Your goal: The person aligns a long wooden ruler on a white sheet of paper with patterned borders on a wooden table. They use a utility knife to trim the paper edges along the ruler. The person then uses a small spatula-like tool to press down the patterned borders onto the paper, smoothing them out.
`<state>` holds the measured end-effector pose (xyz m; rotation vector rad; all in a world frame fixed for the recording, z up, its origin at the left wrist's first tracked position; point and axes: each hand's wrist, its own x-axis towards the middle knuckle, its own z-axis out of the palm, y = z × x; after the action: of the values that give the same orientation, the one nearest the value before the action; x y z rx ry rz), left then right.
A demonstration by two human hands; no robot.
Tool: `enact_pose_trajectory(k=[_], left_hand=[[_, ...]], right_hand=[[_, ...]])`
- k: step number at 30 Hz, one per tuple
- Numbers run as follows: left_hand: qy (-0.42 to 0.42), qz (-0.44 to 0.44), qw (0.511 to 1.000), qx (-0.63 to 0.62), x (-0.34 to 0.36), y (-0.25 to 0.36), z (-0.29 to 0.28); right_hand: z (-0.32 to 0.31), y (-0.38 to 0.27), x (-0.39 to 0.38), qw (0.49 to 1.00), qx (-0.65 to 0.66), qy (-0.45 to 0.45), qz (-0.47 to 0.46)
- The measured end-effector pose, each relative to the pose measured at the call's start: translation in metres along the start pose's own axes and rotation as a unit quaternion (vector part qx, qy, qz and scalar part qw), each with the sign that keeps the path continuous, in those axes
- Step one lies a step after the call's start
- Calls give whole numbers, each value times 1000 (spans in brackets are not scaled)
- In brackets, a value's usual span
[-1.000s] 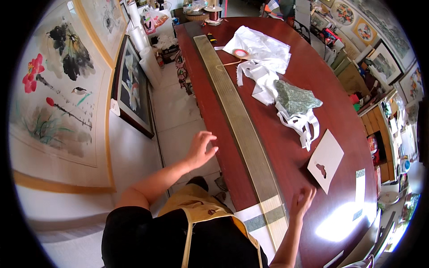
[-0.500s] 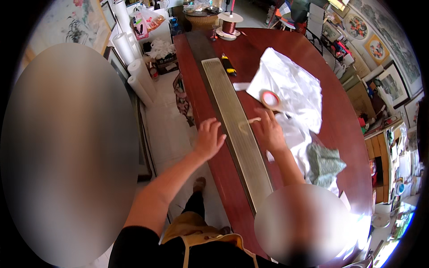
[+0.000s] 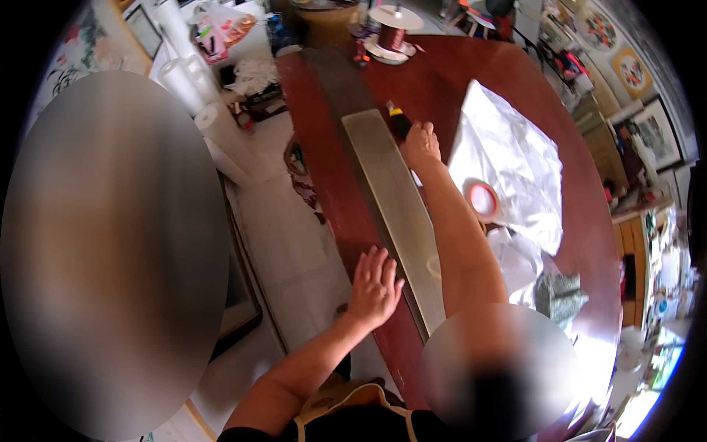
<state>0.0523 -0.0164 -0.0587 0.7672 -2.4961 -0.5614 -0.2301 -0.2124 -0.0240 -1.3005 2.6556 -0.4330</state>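
A long, flat, olive-brown strip (image 3: pixel 387 173) lies lengthwise on a dark grey runner (image 3: pixel 335 81) along the left side of the red-brown table. Beside its far right edge, my right hand (image 3: pixel 422 145) has its fingers curled at the near end of a black-and-yellow utility knife (image 3: pixel 398 118), partly covering it. My left hand (image 3: pixel 374 289) is spread, fingers extended, over the table edge next to the strip's left side, holding nothing. A faint pale curved mark (image 3: pixel 434 267) shows on the strip near my right forearm.
Crumpled white sheeting (image 3: pixel 512 158) covers the table's right part, with a tape roll (image 3: pixel 482 200) on its left edge and a grey-green cloth (image 3: pixel 561 296) nearer me. A spool of copper-coloured wire (image 3: pixel 391 38) stands at the far end. White rolls (image 3: pixel 221 129) lean on the left.
My right hand has moved away from the strip's middle, forward to the utility knife. My left hand has come back nearer to me, its fingers straighter. The view has shifted slightly.
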Motion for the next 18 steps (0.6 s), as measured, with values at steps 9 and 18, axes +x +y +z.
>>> enact_pose_trajectory(k=[9,18], left_hand=[[98,-4,995,-10,-8,-9,10],[83,107,990,38,-218,146,-7]], right_hand=[[-138,118,-383,800,596,-63,-31],[-223,333,-874,828,494,170,203]])
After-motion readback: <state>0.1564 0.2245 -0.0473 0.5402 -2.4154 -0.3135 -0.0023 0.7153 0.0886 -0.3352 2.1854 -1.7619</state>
